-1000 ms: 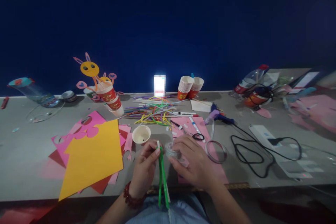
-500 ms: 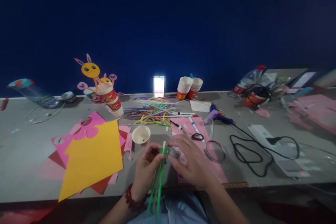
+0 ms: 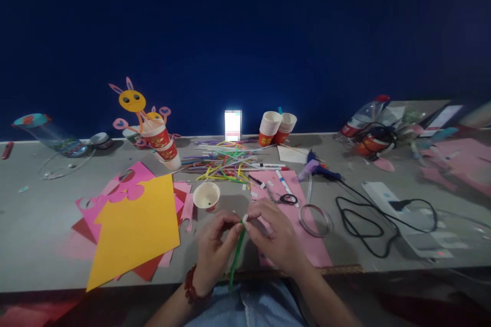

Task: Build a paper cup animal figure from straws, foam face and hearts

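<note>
Thin green pipe cleaners (image 3: 237, 255) hang down from my fingers at the front edge of the table, with a white tip (image 3: 245, 218) at their top. My left hand (image 3: 218, 242) pinches the green strands just under that tip. Thumb and fingers of my right hand (image 3: 274, 237) close on the white end, almost touching the left fingertips. A white paper cup (image 3: 207, 197) stands beyond my left hand. Under and past my right hand lies a pink sheet (image 3: 312, 250) with scissors (image 3: 287, 199) and markers on it.
Coloured paper sheets (image 3: 134, 235) are piled at the left. Behind lie many loose pipe cleaners (image 3: 226, 161). Decorated paper cups (image 3: 166, 150), stacked cups (image 3: 269, 127) and a lit phone (image 3: 232, 126) stand at the back. A glue gun (image 3: 326, 172), tape roll (image 3: 314, 220) and power strip (image 3: 406, 225) lie right.
The blurred greyish thing at my right fingers no longer shows. My right fingers have come left onto the white end, and the green strands are bunched closer together.
</note>
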Demonstrator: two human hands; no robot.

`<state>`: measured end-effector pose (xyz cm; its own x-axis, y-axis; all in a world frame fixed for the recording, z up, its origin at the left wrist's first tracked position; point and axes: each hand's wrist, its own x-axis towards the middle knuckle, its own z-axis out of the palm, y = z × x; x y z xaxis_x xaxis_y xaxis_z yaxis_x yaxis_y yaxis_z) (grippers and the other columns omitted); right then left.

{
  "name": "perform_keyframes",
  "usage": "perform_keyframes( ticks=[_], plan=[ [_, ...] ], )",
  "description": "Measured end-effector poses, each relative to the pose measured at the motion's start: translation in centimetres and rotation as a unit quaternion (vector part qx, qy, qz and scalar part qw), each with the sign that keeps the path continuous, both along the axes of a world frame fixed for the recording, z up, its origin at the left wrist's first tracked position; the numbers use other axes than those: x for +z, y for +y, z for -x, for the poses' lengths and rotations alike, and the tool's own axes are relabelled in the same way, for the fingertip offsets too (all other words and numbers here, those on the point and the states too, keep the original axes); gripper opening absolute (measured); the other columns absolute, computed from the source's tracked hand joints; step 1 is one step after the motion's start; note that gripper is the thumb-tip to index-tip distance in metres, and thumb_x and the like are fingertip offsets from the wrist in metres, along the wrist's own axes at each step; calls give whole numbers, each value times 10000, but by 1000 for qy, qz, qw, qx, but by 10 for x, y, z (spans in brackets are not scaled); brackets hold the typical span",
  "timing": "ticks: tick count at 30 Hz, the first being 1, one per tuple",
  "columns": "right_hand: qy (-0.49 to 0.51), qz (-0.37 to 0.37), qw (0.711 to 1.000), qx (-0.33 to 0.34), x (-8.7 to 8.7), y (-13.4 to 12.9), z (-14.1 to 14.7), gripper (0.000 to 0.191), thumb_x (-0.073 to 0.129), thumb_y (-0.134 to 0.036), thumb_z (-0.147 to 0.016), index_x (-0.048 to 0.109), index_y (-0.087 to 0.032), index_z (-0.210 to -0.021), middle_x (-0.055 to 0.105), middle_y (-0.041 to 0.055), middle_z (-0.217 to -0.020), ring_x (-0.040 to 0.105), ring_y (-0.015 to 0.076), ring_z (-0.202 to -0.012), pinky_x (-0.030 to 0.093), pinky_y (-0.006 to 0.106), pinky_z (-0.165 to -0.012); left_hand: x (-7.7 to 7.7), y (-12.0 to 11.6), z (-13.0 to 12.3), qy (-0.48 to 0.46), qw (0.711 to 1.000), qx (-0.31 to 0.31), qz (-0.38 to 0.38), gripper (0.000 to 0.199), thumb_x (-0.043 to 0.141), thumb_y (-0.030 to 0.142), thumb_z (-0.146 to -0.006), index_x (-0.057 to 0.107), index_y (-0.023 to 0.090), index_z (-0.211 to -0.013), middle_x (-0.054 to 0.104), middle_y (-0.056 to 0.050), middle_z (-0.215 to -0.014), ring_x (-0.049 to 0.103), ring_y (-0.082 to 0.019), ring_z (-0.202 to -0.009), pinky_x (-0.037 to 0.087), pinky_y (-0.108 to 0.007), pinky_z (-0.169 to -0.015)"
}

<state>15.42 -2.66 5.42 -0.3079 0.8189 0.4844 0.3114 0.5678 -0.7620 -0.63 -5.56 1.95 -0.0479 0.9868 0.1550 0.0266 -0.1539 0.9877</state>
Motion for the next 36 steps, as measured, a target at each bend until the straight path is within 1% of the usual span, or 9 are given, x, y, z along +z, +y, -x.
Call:
perform_keyframes(
  ticks=[6, 12, 15, 20, 23, 27, 31, 33, 36],
  plan=[
    [24, -18, 999, -38, -1, -3, 11, 102, 555, -136, -859, 564, -224, -808, 630, 30, -811, 606, 197, -799, 485, 330, -725, 0, -4, -10, -126, 989, 11, 72, 216, 627, 389, -908, 616, 189, -829, 590, 8, -763, 534, -110, -581, 451, -222, -544],
    [23, -33, 998, -47, -4, -2, 15, 111, 551, -155, -877, 557, -226, -792, 621, 30, -787, 592, 197, -772, 481, 329, -691, 1, -4, -12, -129, 989, 46, 61, 208, 650, 364, -898, 625, 188, -790, 602, -6, -781, 550, -142, -749, 460, -233, -701],
    [31, -28, 998, -44, -7, -2, 17, 110, 541, -156, -879, 550, -226, -794, 613, 29, -788, 588, 198, -777, 474, 332, -700, -4, -5, -13, -154, 985, 40, 73, 210, 642, 370, -904, 621, 189, -798, 588, -4, -784, 530, -143, -747, 452, -239, -708],
    [60, 16, 997, -51, -9, 0, 14, 136, 528, -146, -863, 506, -224, -753, 589, 5, -758, 574, 173, -736, 454, 293, -681, -9, -2, -8, -116, 991, 48, 54, 232, 610, 385, -925, 624, 187, -805, 588, -13, -794, 522, -151, -752, 435, -244, -703],
    [54, 54, 995, -57, -6, 4, 6, 132, 525, -167, -880, 515, -220, -760, 583, 1, -755, 571, 167, -726, 450, 278, -669, -8, 2, 0, -113, 991, -19, 67, 251, 601, 407, -924, 639, 182, -820, 582, -11, -763, 514, -148, -720, 431, -244, -682],
    [39, 66, 996, -39, -3, 10, -2, 124, 564, -186, -889, 558, -212, -768, 603, 8, -772, 592, 172, -751, 467, 288, -707, -6, 6, 6, -117, 985, -88, 96, 215, 739, 360, -820, 662, 182, -913, 629, -20, -831, 562, -156, -775, 455, -247, -712],
    [51, 71, 996, -34, -9, 9, -4, 47, 578, -218, -917, 617, -209, -942, 654, 40, -908, 624, 192, -863, 495, 315, -784, -4, 7, 4, -119, 984, -78, 110, 195, 726, 353, -830, 649, 175, -841, 590, 3, -763, 531, -126, -700, 437, -220, -641],
    [69, 51, 994, -61, -13, 5, -5, 109, 584, -223, -921, 607, -208, -1026, 650, 53, -967, 622, 199, -906, 500, 327, -809, -4, 7, 3, -137, 982, -62, 113, 212, 741, 364, -815, 646, 178, -849, 581, 12, -755, 525, -119, -679, 434, -211, -615],
    [76, -14, 990, -122, -19, -7, -6, 52, 595, -178, -908, 582, -209, -869, 606, 23, -829, 593, 182, -795, 477, 304, -730, -7, 7, 2, -158, 980, -23, 118, 226, 775, 349, -786, 649, 187, -882, 602, 12, -794, 553, -121, -710, 455, -212, -648]
  ],
)
